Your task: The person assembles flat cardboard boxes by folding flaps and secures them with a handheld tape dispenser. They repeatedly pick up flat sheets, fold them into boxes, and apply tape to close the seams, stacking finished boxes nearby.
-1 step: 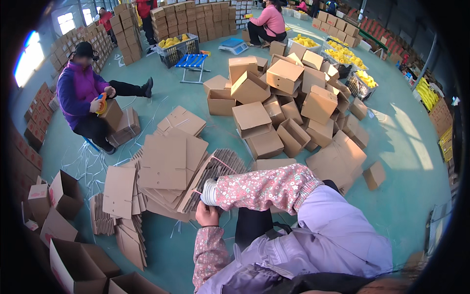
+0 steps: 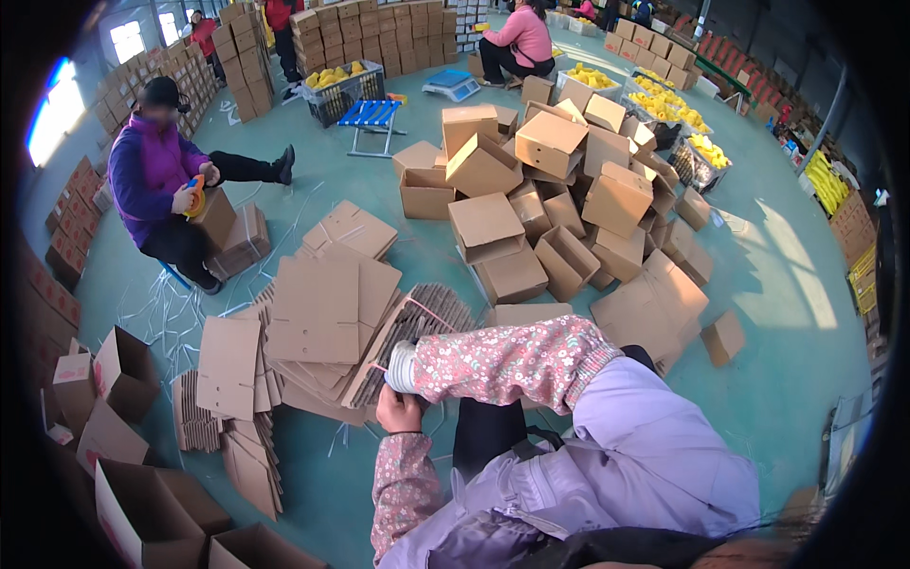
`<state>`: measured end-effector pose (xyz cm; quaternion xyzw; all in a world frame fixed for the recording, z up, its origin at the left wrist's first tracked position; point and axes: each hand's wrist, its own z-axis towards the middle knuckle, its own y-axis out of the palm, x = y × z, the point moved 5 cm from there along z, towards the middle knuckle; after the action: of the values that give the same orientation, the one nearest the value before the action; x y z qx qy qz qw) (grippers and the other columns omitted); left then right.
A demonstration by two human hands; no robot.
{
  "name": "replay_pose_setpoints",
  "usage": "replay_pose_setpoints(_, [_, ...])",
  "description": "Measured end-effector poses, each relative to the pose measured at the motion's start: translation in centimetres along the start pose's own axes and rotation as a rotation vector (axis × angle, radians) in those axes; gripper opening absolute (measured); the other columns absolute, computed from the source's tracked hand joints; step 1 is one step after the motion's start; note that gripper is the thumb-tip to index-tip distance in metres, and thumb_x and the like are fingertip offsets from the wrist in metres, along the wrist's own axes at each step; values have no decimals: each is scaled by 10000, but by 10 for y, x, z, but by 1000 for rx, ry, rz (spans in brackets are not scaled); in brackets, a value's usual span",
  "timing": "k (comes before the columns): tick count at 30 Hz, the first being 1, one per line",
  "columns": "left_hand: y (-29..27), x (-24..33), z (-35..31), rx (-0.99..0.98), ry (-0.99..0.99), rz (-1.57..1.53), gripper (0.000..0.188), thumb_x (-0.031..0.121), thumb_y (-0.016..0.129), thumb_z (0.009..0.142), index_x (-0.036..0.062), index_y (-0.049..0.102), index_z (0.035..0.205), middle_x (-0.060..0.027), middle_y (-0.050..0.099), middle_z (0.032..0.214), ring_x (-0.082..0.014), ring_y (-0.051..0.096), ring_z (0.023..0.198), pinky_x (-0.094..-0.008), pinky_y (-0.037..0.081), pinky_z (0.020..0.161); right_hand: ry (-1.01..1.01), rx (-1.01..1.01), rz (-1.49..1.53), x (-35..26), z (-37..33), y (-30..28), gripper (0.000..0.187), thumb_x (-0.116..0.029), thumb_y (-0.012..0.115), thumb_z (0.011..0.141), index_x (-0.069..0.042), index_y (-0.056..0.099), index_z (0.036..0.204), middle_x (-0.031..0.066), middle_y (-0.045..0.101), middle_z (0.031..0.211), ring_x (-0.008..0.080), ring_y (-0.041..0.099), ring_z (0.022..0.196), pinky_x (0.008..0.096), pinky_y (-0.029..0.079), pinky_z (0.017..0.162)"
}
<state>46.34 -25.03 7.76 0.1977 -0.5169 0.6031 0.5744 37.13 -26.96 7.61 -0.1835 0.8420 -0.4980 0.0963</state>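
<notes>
**Both hands at the strapped bundle**

Just right of the loose flattened cartons (image 2: 315, 308) sits the bundle of folded cardboard (image 2: 403, 334), a pink strap (image 2: 433, 316) across it. Our left hand (image 2: 399, 412) curls at its near end; our right hand hides behind a striped cuff (image 2: 401, 367) — we cannot tell what either grips. We judge this to be strap work — the next move calls for careful fingers and sheets kept together.

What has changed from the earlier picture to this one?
Nothing beyond a very slight shift of the whole view; no grasp or release shows. The left hand stays beside the strapped cardboard stack, below the right sleeve. Boxes and blue stool stay put.
</notes>
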Motion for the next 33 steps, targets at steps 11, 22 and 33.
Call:
replay_pose_setpoints(11, [21, 9, -12, -138, -68, -181, 107, 85, 604, 812, 35, 510, 801, -121, 555, 656, -258, 569, 571, -343, 443, 542, 43, 62, -74, 43, -35, -30, 120, -142, 519, 765, -71, 605, 810, 114, 645, 696, 304, 650, 660, 451, 498, 519])
replay_pose_setpoints(22, [21, 35, 28, -24, 72, 240, 196, 163, 601, 783, 73, 572, 955, -123, 541, 850, -325, 565, 739, -416, 468, 629, 218, 335, 21, 131, -112, -38, 141, -186, 594, 783, -101, 568, 892, 113, 601, 723, 326, 604, 678, 427, 476, 585])
replay_pose_setpoints(33, [144, -14, 69, -268, -800, -608, 467, 153, 555, 857, -100, 387, 1212, -146, 615, 731, -211, 625, 562, -294, 520, 478, 210, 240, -27, 146, -78, -16, 154, -175, 541, 783, -86, 537, 909, 126, 616, 792, 306, 624, 731, 428, 473, 639])
